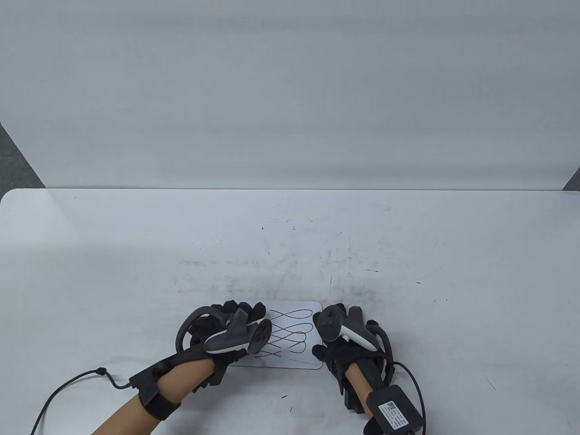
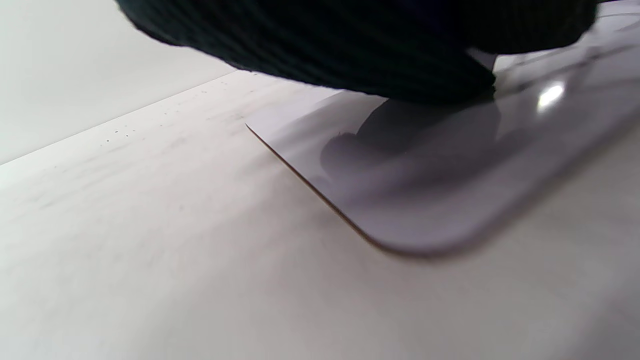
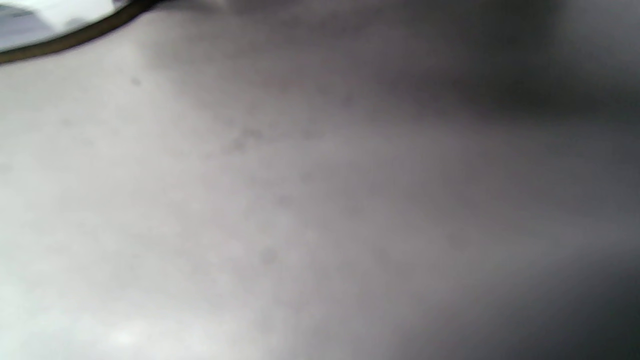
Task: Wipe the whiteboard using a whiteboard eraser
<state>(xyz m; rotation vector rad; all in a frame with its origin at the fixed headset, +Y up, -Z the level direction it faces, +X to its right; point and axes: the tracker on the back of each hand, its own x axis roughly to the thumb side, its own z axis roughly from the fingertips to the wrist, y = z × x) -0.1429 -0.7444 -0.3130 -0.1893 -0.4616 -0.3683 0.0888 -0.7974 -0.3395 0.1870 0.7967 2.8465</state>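
Observation:
A small white whiteboard [image 1: 290, 335] with dark looping marker lines lies flat near the table's front edge. My left hand [image 1: 244, 315] lies over the board's left part; in the left wrist view its black glove [image 2: 350, 45] rests on the glossy board [image 2: 425, 200]. My right hand [image 1: 346, 337] sits at the board's right edge, its fingers hidden under the tracker. The right wrist view shows only table and a corner of the board's edge [image 3: 60, 40]. No eraser shows in any view.
The white table [image 1: 136, 272] carries grey smudges and marker flecks [image 1: 281, 276] behind the board. A black cable [image 1: 68, 385] trails from my left wrist at the front left. A white backdrop stands behind the table.

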